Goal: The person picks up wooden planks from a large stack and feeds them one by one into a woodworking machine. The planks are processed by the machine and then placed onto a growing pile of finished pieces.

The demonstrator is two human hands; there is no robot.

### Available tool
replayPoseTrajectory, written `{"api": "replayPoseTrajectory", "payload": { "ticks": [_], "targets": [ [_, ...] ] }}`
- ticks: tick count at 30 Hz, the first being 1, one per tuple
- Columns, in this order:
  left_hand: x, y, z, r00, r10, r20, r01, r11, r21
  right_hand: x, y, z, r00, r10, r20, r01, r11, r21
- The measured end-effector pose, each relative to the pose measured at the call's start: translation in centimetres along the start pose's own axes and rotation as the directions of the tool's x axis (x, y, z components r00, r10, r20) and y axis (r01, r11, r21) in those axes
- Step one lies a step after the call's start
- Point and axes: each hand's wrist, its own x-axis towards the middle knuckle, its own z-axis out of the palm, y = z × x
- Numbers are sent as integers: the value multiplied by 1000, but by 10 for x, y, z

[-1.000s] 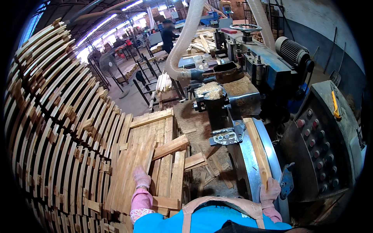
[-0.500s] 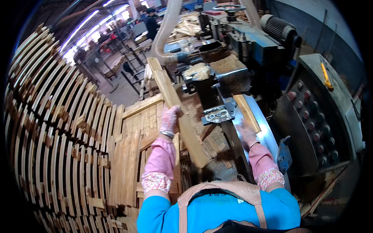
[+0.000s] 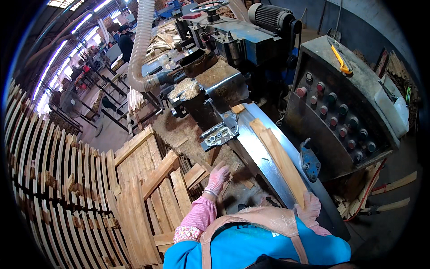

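Gripping: our right hand (image 3: 308, 207), lower right of the head view, presses the near end of a wooden slat (image 3: 278, 158) flat on the steel feed bed (image 3: 251, 154), apparently keeping it aligned. Our left hand (image 3: 217, 175), centre frame, hovers loosely curled, empty, over stacked boards (image 3: 148, 188).

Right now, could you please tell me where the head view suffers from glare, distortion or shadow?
Head view: the fisheye bends the stacked slats toward the left rim; the roof lights glare at upper left; the corners are black; the left hand and the right hand on the plank are sharp and evenly lit.
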Motion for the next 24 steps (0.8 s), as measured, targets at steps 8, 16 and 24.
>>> {"api": "replayPoseTrajectory", "payload": {
  "ticks": [8, 16, 24],
  "targets": [
    [-20, 18, -16, 990, 124, -60, -120, 991, 66, 169, -50, 105, 917, -148, -370, 179, 983, 50],
    [-51, 102, -38, 894, 366, -258, -33, 629, 777, 199, -70, 102, 936, -239, -259, 246, 969, -7],
    [-273, 82, -291, 227, 802, -553, 832, 135, 538, 46, -1, 26, 992, -112, -53, 112, 994, -7]
  ]
}}
